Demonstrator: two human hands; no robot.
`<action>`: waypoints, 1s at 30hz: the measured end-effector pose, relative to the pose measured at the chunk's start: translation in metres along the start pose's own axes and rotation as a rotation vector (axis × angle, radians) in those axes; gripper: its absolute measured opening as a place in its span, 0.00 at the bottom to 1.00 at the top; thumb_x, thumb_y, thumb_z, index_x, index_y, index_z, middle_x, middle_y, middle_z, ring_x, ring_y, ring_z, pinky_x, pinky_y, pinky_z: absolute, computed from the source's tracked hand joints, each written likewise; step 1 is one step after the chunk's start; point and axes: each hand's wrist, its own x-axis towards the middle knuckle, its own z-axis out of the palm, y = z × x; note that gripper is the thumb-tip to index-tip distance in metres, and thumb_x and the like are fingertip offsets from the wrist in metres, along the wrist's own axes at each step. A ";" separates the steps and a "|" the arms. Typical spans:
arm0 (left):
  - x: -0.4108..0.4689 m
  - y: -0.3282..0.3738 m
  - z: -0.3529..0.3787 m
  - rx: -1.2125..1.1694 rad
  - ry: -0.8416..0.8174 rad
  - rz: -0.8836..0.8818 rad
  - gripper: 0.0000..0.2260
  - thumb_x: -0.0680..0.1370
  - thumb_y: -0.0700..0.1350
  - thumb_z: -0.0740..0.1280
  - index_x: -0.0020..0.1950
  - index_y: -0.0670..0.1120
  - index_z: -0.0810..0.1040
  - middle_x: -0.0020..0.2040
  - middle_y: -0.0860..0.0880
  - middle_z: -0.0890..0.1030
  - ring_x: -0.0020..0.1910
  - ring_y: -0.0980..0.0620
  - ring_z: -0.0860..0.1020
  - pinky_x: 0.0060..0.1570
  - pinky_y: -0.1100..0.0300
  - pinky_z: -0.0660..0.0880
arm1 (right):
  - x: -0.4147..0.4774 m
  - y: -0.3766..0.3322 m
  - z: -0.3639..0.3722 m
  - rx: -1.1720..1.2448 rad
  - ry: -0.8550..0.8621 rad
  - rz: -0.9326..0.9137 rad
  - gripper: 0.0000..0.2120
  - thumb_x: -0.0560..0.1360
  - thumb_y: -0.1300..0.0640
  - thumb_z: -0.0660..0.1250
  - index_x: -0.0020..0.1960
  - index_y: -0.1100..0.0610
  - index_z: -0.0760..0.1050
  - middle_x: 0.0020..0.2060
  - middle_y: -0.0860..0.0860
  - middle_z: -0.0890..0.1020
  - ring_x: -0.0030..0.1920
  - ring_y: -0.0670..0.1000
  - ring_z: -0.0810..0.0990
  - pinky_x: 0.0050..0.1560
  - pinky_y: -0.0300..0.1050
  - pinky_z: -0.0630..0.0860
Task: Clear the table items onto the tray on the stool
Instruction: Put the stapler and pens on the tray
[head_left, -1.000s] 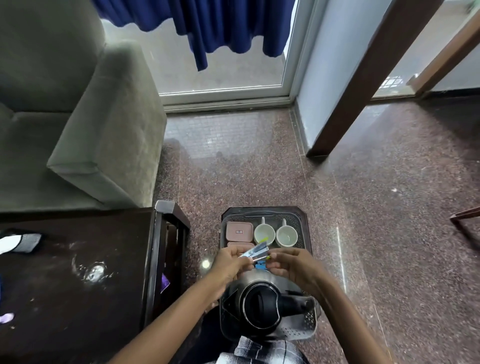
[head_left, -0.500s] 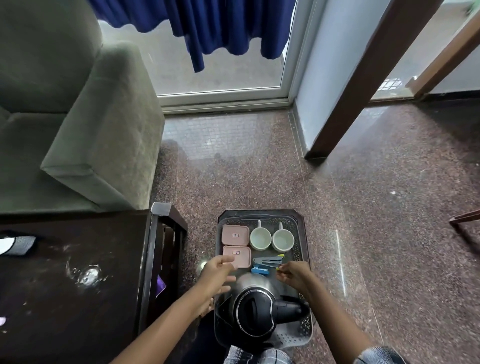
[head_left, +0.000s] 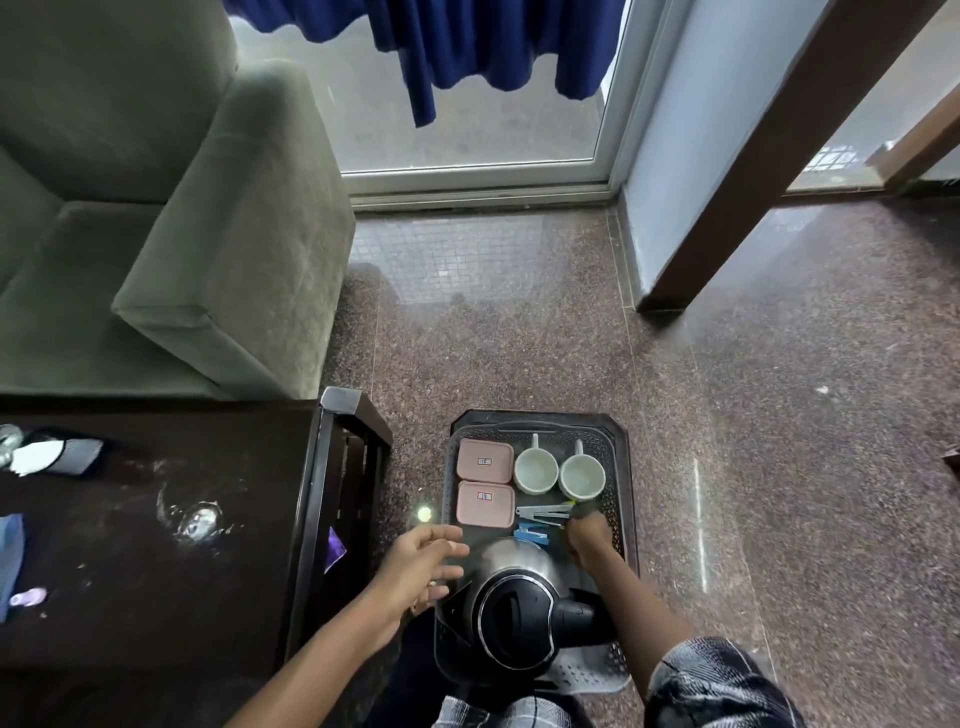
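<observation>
- The tray (head_left: 622, 467) sits on the stool (head_left: 540, 415), of which only a dark far edge shows; it stands on the speckled floor (head_left: 779, 441) just beside the dark table (head_left: 156, 519)
- At the tray's far left the far pink box (head_left: 484, 460) lies behind the near pink box (head_left: 484, 503)
- To their right stand the left cup (head_left: 535, 470) and the right cup (head_left: 582, 475), both white, handles pointing away
- Pale sachets (head_left: 543, 512) lie in front of the cups, with a blue packet (head_left: 531, 534) just nearer
- The kettle (head_left: 511, 613) fills the tray's near end and stands between the person and the smaller things; one forearm passes on each side of it
- The left hand (head_left: 421, 564) hovers at the tray's left edge beside the kettle, fingers loosely stretched, holding nothing
- The right hand (head_left: 589, 538) is over the tray between the kettle and the right cup, fingers bent down at the sachets' right end; the fingertips are hidden, so I cannot tell whether it grips them
- On the table lie a white-and-dark cloth (head_left: 52, 454), a blue thing (head_left: 10, 551) cut by the left edge and a small lilac thing (head_left: 28, 597)
- A grey-green armchair (head_left: 208, 260) stands behind the table, and a blue curtain (head_left: 467, 47) hangs over the glass door (head_left: 467, 130)
- Each pink box bears a small label, its writing too small to read
</observation>
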 end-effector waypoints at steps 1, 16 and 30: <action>0.000 -0.001 0.000 0.001 0.002 -0.001 0.07 0.78 0.40 0.62 0.54 0.47 0.76 0.55 0.47 0.81 0.48 0.51 0.79 0.42 0.63 0.74 | -0.016 -0.007 -0.006 -0.094 0.000 -0.060 0.14 0.71 0.64 0.63 0.55 0.67 0.77 0.53 0.65 0.80 0.53 0.63 0.80 0.53 0.53 0.77; -0.016 -0.005 -0.032 -0.191 0.073 0.040 0.09 0.78 0.40 0.61 0.57 0.45 0.76 0.49 0.49 0.82 0.44 0.51 0.79 0.42 0.60 0.74 | -0.145 -0.067 -0.026 0.008 -0.168 -0.526 0.11 0.71 0.71 0.61 0.37 0.57 0.76 0.23 0.51 0.75 0.16 0.40 0.70 0.18 0.31 0.64; -0.092 -0.153 -0.212 -0.579 0.354 0.164 0.08 0.80 0.40 0.58 0.50 0.49 0.76 0.46 0.50 0.81 0.42 0.53 0.78 0.41 0.62 0.72 | -0.357 -0.055 0.192 -0.355 -0.650 -0.837 0.10 0.72 0.71 0.59 0.41 0.63 0.79 0.16 0.45 0.74 0.17 0.39 0.70 0.19 0.31 0.64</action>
